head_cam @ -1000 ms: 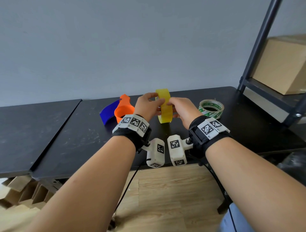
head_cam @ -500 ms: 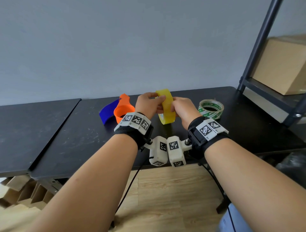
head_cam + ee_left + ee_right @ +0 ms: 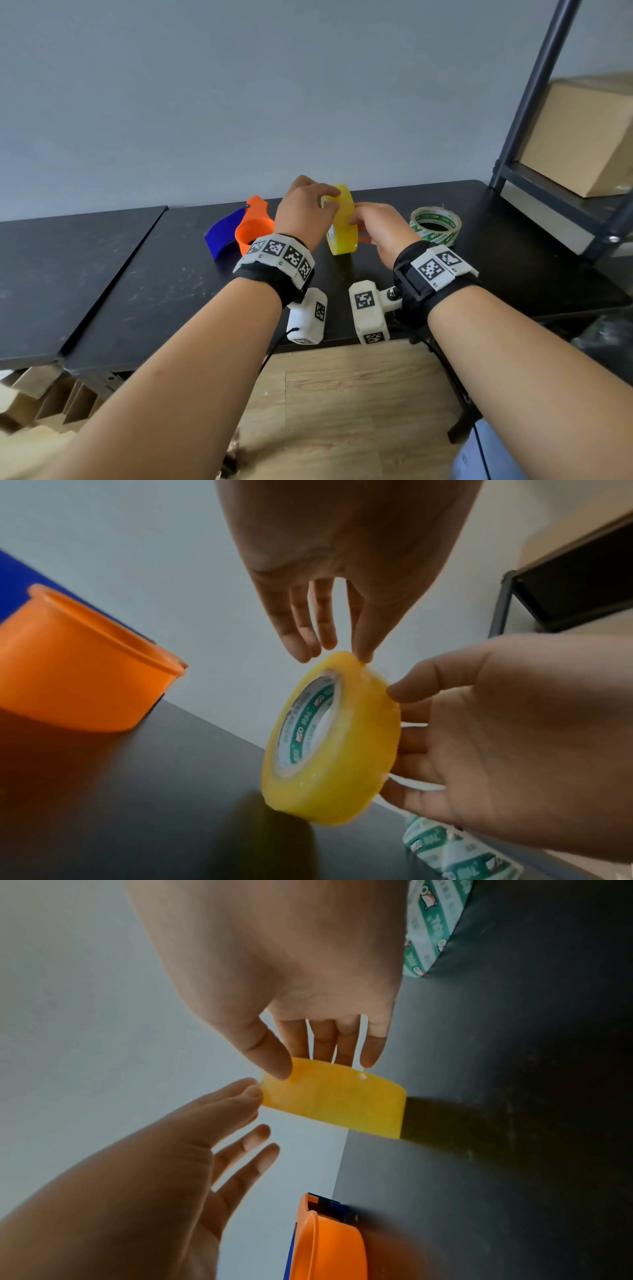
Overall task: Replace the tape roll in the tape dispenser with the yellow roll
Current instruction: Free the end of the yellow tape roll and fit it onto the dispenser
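Note:
The yellow tape roll (image 3: 342, 222) stands on edge on the black table (image 3: 171, 291), leaning slightly. My right hand (image 3: 356, 222) grips it from the right, thumb on the outer band (image 3: 404, 693) and fingers behind it. My left hand (image 3: 329, 202) reaches over from the left. Its straight fingertips (image 3: 363, 653) touch the roll's top rim, the other fingers spread. The orange and blue tape dispenser (image 3: 253, 226) lies just left of my left hand, with no roll visible on it. In the right wrist view the roll (image 3: 335, 1104) sits between both hands, with the dispenser (image 3: 329, 1245) below it.
A green and white tape roll (image 3: 436, 226) lies flat on the table right of my right hand. A dark metal shelf frame (image 3: 534, 102) with a cardboard box (image 3: 589, 137) stands at the right. A second black tabletop (image 3: 68, 274) adjoins on the left.
My left hand has let go of the roll's side and moved its fingertips to the top rim. The roll leans a little more. My right hand keeps its hold.

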Demonstrator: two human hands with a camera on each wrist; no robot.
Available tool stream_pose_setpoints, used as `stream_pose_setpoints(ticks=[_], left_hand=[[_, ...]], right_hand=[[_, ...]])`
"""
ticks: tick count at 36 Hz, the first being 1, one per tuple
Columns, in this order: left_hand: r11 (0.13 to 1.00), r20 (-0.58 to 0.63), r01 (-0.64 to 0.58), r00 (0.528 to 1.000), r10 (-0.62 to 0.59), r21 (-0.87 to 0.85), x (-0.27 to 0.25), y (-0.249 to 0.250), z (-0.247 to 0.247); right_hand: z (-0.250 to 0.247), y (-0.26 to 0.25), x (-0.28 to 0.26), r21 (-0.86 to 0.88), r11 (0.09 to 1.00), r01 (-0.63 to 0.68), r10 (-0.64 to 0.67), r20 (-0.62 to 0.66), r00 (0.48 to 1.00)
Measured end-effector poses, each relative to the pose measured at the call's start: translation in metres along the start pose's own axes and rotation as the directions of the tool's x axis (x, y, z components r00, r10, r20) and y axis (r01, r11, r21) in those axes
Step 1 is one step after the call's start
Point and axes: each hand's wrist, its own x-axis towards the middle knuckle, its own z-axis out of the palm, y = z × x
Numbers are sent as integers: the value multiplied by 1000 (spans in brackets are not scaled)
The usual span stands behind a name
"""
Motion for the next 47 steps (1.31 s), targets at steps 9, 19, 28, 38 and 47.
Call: stream_pose_setpoints(ticks=[9, 19, 28, 38, 47], left_hand=[[959, -35, -176, 981, 188, 224, -1, 5, -1], [952, -9, -149, 988, 157, 267, 3, 7, 2], [922, -4, -138, 989, 150, 363, 2, 12, -6], [974, -74, -67, 994, 85, 214, 4, 5, -8], [987, -146, 107, 985, -89, 121, 4, -16, -27]], right_hand=[[1, 1, -2, -83, 996, 39, -38, 20, 999], [-4, 6, -6, -115, 985, 130, -116, 123, 986], [3, 1, 1, -148, 981, 129, -114, 104, 988], [1, -9, -13, -144, 982, 120, -110, 72, 991], [8, -8, -18, -172, 977, 127, -129, 0, 992]])
